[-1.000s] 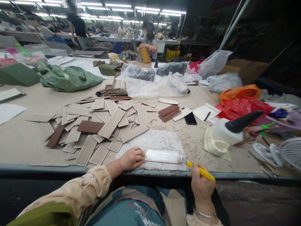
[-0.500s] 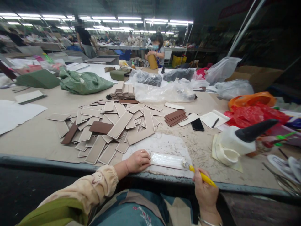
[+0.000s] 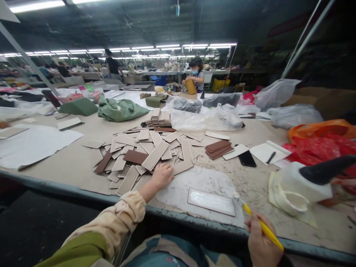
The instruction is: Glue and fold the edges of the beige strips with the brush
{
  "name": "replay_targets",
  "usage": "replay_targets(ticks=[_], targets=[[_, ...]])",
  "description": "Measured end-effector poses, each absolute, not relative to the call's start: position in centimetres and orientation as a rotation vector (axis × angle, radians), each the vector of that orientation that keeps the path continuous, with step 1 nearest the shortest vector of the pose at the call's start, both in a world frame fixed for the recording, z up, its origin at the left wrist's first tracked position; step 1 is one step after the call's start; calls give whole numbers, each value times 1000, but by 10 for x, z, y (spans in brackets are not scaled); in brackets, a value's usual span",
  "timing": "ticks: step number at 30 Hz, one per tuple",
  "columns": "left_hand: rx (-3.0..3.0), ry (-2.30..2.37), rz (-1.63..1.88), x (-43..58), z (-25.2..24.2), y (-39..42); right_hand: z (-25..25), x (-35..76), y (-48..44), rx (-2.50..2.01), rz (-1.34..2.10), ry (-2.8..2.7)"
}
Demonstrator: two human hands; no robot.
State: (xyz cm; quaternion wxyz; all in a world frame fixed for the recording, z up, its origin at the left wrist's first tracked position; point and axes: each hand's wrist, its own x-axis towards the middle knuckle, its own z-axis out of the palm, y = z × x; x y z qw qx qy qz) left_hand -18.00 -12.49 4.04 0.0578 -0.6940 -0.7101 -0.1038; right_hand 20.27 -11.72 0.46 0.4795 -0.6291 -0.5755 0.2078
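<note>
My left hand [image 3: 161, 175] rests with fingers curled on the near edge of a spread of tan rectangular strips [image 3: 155, 155], touching one strip. My right hand [image 3: 261, 243] is closed on a yellow-handled brush [image 3: 260, 224], its tip just right of a glue-coated strip [image 3: 211, 201]. That strip lies on a white glue-smeared sheet [image 3: 194, 181] near the table's front edge. A small stack of brown strips [image 3: 219, 149] sits further back.
A white glue bottle with a black nozzle [image 3: 303, 181] lies at the right. A black phone [image 3: 247, 158], paper and pen [image 3: 269, 152] and plastic bags [image 3: 205, 118] lie behind. A green bag [image 3: 121, 109] is at the back left. Other people work at distant tables.
My left hand left the coated strip and moved up-left onto the pile of tan strips. The brush tip drew back slightly to the right. The camera tilted upward and left.
</note>
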Motion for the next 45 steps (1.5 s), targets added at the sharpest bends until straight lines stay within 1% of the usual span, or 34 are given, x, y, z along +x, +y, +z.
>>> replay_targets(ticks=[5, 12, 15, 18, 20, 26, 34, 40, 45], targets=[[-2133, -2123, -359, -181, 37, -123, 2, 201, -116, -1470, 429, -1416], [-2069, -2125, -575, -192, 29, -124, -1, 201, -119, -1462, 414, -1457], [-2067, -2055, -761, -190, 36, -133, -3, 198, -120, -1377, 426, -1489], [-2181, -1840, -1037, -177, 45, -149, -2, 191, -118, -1211, 461, -1494], [-2287, -1711, -1122, -163, 46, -160, 1, 184, -116, -1125, 498, -1477], [-2544, -1533, -1104, -128, 33, -176, 10, 169, -116, -1048, 565, -1505], [-2625, -1420, -1080, -108, 23, -176, 17, 164, -123, -1120, 508, -1562], [-2664, -1388, -1045, -102, 20, -182, 20, 171, -131, -1130, 566, -1541], [-2698, -1401, -1037, -97, 16, -187, 15, 183, -138, -1220, 466, -1453]])
